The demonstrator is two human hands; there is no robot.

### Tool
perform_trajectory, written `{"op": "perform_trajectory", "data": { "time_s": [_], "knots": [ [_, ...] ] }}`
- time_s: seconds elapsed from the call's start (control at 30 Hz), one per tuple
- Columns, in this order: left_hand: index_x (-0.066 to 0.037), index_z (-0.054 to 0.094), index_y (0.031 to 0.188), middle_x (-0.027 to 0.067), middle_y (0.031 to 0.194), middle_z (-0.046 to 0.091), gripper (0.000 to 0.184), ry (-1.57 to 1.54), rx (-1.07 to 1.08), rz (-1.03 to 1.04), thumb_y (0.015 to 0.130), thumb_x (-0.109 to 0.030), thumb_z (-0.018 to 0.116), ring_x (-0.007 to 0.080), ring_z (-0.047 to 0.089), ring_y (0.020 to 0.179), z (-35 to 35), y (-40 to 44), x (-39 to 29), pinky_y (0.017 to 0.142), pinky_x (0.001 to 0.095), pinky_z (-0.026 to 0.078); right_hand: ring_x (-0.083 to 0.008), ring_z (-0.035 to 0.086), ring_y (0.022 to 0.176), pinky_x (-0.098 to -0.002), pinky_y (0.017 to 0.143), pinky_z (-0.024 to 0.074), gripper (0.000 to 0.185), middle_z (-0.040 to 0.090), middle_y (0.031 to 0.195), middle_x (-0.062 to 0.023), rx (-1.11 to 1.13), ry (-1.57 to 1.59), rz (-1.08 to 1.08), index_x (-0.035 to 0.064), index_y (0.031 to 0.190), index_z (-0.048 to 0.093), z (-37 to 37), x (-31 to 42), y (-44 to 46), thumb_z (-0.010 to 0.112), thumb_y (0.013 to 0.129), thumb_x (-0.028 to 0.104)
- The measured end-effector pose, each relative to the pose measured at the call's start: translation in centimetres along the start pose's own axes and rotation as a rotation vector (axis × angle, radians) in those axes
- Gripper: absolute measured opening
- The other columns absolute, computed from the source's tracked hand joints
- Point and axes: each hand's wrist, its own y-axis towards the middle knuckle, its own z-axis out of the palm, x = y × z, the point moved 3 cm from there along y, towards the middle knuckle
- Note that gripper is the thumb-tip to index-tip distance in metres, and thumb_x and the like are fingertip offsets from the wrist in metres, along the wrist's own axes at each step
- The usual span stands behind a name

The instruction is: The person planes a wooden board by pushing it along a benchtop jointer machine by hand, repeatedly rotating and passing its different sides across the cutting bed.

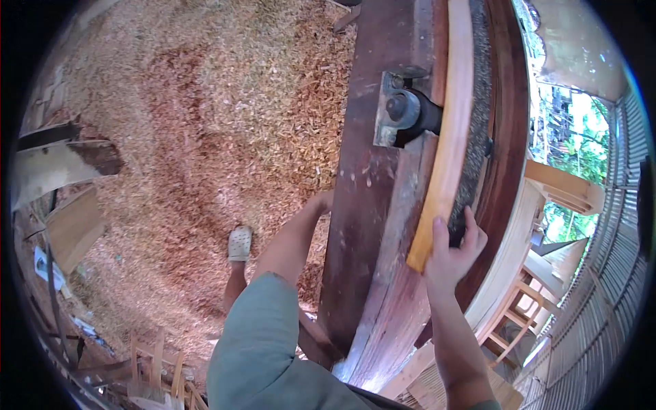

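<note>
The pale wood strip [459,102] is cut off by the top edge. Near centre, a bare limb [295,239] passes behind the worktop [362,171], its end hidden. Foliage [581,154] at right is blurred.

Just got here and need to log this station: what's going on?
A person has their right hand at the near end of a pale, curved wooden strip and the dark, gritty strip beside it. Both lie along a dark wooden bench, next to a metal fitting with a rounded dark part. Wood shavings cover the ground alongside. The left hand isn't visible, and I can't tell how firmly the right one grips.
</note>
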Motion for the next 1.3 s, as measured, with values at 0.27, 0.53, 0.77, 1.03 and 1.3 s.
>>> {"op": "perform_trajectory", "data": {
  "time_s": [0.27, 0.53, 0.77, 1.03, 1.3],
  "knots": [
    [0.004, 0.069, 0.109, 0.0213, 0.103, 0.070, 0.033, 0.231, -0.633, 0.298, 0.101, -0.027, 0.059, 0.0317, 0.066, 0.100, -6.4, 9.3, -7.0, 0.090, 0.0444, 0.052, -0.0191, 0.049, 0.116, -0.0327, 0.104, 0.0407, 0.059, 0.045, 0.124, -0.0092, 0.090, 0.098, 0.010, -0.0062, 0.140, 0.053, -0.5, -0.9, -0.2, 0.077, 0.088, 0.007],
    [0.008, 0.068, 0.101, 0.0266, 0.100, 0.070, 0.045, 0.237, -0.832, 0.371, 0.098, -0.036, 0.059, 0.0411, 0.067, 0.097, -9.7, 1.5, -9.8, 0.087, 0.0483, 0.052, -0.0206, 0.049, 0.113, -0.0324, 0.100, 0.0415, 0.062, 0.046, 0.124, -0.0108, 0.060, 0.095, -0.129, -0.0015, 0.141, 0.053, -0.4, -2.2, 0.4, 0.079, 0.085, 0.007],
    [0.007, 0.067, 0.113, 0.0265, 0.114, 0.069, 0.045, 0.731, -0.368, 0.304, 0.093, -0.033, 0.067, 0.0409, 0.067, 0.105, 0.0, 7.6, -9.2, 0.094, 0.0459, 0.051, -0.0248, 0.049, 0.113, -0.0359, 0.101, 0.0397, 0.062, 0.048, 0.122, -0.0129, 0.039, 0.049, -0.152, -0.0033, 0.137, 0.055, -0.3, -2.2, 1.2, 0.082, 0.083, 0.014],
    [0.001, 0.060, 0.136, 0.0228, 0.127, 0.068, 0.054, -0.148, -0.899, 0.633, 0.092, -0.028, 0.073, 0.0377, 0.066, 0.117, -28.6, -6.4, -5.7, 0.099, 0.0432, 0.050, -0.0444, 0.047, 0.129, -0.0518, 0.109, 0.0377, 0.091, 0.050, 0.133, -0.0279, 0.046, -0.077, -0.023, -0.0054, 0.147, 0.038, -0.6, -1.2, 1.1, 0.084, 0.080, 0.036],
    [0.003, 0.062, 0.132, 0.0307, 0.114, 0.070, 0.061, 0.826, -0.825, -0.190, 0.089, -0.038, 0.069, 0.0451, 0.067, 0.108, -39.6, -38.0, 24.3, 0.090, 0.0510, 0.055, -0.0446, 0.057, 0.117, -0.0535, 0.105, 0.0431, 0.074, 0.059, 0.120, -0.0273, 0.040, -0.158, 0.148, -0.0057, 0.119, 0.053, -0.7, -1.2, 0.2, 0.083, 0.074, 0.046]
  ]
}}
